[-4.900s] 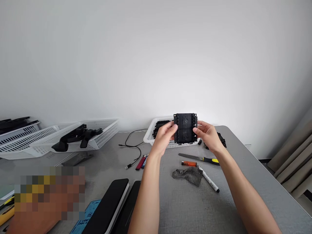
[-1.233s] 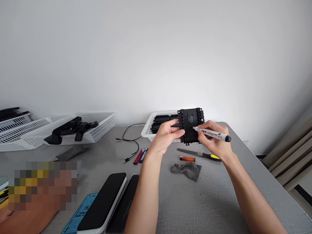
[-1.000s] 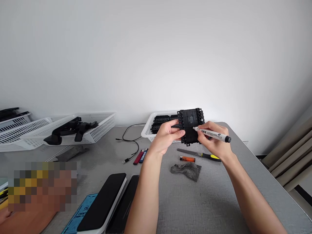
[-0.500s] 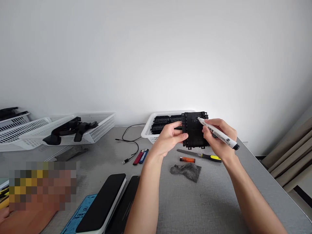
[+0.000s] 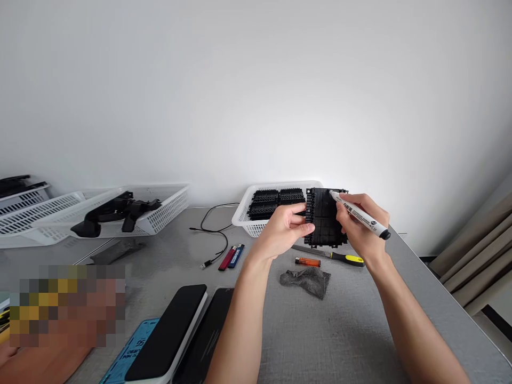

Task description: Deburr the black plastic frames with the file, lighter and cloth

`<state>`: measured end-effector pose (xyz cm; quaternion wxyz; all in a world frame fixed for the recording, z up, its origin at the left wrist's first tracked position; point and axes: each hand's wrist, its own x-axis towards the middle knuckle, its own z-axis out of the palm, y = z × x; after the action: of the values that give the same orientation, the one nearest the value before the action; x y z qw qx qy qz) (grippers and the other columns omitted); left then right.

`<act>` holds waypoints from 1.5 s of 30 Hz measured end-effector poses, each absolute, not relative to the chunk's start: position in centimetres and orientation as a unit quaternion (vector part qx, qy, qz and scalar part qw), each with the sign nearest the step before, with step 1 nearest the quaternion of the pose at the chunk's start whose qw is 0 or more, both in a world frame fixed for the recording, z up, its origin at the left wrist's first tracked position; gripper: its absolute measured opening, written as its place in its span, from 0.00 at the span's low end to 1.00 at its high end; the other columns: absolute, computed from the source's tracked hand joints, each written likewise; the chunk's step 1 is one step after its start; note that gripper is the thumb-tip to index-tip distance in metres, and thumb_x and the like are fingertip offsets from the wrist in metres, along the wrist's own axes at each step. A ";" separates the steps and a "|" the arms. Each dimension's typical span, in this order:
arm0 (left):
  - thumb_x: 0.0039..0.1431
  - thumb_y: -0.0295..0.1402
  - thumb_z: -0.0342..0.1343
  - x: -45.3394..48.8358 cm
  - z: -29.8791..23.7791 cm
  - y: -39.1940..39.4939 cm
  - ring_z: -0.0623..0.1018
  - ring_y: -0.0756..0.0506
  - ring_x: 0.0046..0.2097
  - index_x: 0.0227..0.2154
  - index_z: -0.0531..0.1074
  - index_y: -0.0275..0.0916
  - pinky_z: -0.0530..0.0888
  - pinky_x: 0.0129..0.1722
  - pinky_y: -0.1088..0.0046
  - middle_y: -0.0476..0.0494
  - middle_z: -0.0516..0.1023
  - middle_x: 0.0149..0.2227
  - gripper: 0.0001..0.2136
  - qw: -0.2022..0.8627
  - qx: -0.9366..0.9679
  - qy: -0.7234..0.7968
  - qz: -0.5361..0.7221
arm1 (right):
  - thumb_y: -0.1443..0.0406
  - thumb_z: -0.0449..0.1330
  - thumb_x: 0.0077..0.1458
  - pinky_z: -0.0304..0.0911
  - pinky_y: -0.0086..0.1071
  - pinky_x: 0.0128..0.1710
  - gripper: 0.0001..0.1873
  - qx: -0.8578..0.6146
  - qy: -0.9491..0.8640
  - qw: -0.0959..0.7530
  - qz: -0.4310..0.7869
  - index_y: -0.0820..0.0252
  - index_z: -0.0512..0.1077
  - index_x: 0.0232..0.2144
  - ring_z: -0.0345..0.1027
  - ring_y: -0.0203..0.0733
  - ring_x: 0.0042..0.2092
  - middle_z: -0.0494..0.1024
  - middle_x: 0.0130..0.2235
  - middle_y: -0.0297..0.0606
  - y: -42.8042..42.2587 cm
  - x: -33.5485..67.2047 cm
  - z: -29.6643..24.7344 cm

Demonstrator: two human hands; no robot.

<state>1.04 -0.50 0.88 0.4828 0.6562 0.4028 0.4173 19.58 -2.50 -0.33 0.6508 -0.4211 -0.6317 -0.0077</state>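
My left hand [image 5: 286,230] pinches the left edge of a black ribbed plastic block [image 5: 325,220] and holds it above the grey table [image 5: 320,330]. My right hand [image 5: 362,226] grips a white marker [image 5: 360,215] and also steadies the block's right side. The marker's tip points up and to the left, at the block's upper right corner. Behind the block stands a white basket [image 5: 248,224] with more black blocks [image 5: 276,201] in it.
On the table below my hands lie a yellow-handled file [image 5: 334,257], an orange lighter [image 5: 307,262] and a grey rag [image 5: 306,280]. Red and blue lighters [image 5: 231,256] and a black cable [image 5: 212,229] lie left. White trays [image 5: 100,216] hold black parts. Black cases [image 5: 172,333] lie in front.
My hands have carried the block a little right and lower. The marker tip has left the block's middle and risen to its upper right corner. At first my right hand had no marker.
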 end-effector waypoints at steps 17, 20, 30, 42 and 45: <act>0.50 0.36 0.62 0.4 1.1 0.5 0.80 0.41 0.38 0.50 0.72 0.37 0.73 0.38 0.67 0.42 0.82 0.33 0.23 0.444 0.581 0.439 0.523 | 0.68 0.56 0.56 0.66 0.31 0.29 0.16 -0.411 -0.685 0.576 0.172 0.53 0.63 0.47 0.66 0.36 0.32 0.70 0.38 0.37 -4.6 21.3 -1.9; 0.48 0.37 0.64 -0.4 0.6 1.3 0.80 0.41 0.40 0.52 0.70 0.37 0.72 0.40 0.67 0.42 0.82 0.35 0.27 0.428 0.551 0.447 0.559 | 0.72 0.59 0.46 0.68 0.34 0.38 0.36 -0.402 -0.758 0.403 0.319 0.52 0.54 0.57 0.67 0.39 0.39 0.68 0.43 0.38 -5.6 22.9 -5.6; 0.48 0.36 0.64 -1.3 -0.1 2.7 0.79 0.41 0.43 0.54 0.71 0.36 0.72 0.46 0.65 0.42 0.82 0.34 0.28 0.431 0.513 0.475 0.571 | 0.69 0.45 0.59 0.67 0.40 0.42 0.24 -0.597 -0.736 0.245 0.203 0.53 0.70 0.53 0.71 0.46 0.42 0.72 0.45 0.44 -6.7 24.1 -17.1; 0.52 0.40 0.62 -0.7 -1.7 3.0 0.79 0.42 0.39 0.45 0.78 0.37 0.71 0.43 0.67 0.42 0.83 0.34 0.19 0.505 0.618 0.435 0.417 | 0.60 0.48 0.62 0.65 0.45 0.50 0.24 -0.605 -0.666 0.353 0.256 0.50 0.65 0.60 0.67 0.52 0.51 0.72 0.53 0.44 -6.8 25.1 -14.8; 0.53 0.39 0.62 0.0 -1.9 2.8 0.79 0.42 0.41 0.45 0.78 0.38 0.72 0.43 0.67 0.41 0.83 0.38 0.17 0.511 0.658 0.426 0.352 | 0.51 0.49 0.62 0.68 0.37 0.40 0.28 -0.575 -0.593 0.431 0.363 0.49 0.60 0.62 0.70 0.44 0.40 0.75 0.47 0.40 -4.7 25.0 -9.9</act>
<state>0.00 2.79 -1.94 0.5114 0.6583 0.4256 0.3520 25.02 -4.69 -9.87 0.4311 -0.5750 -0.5931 0.3629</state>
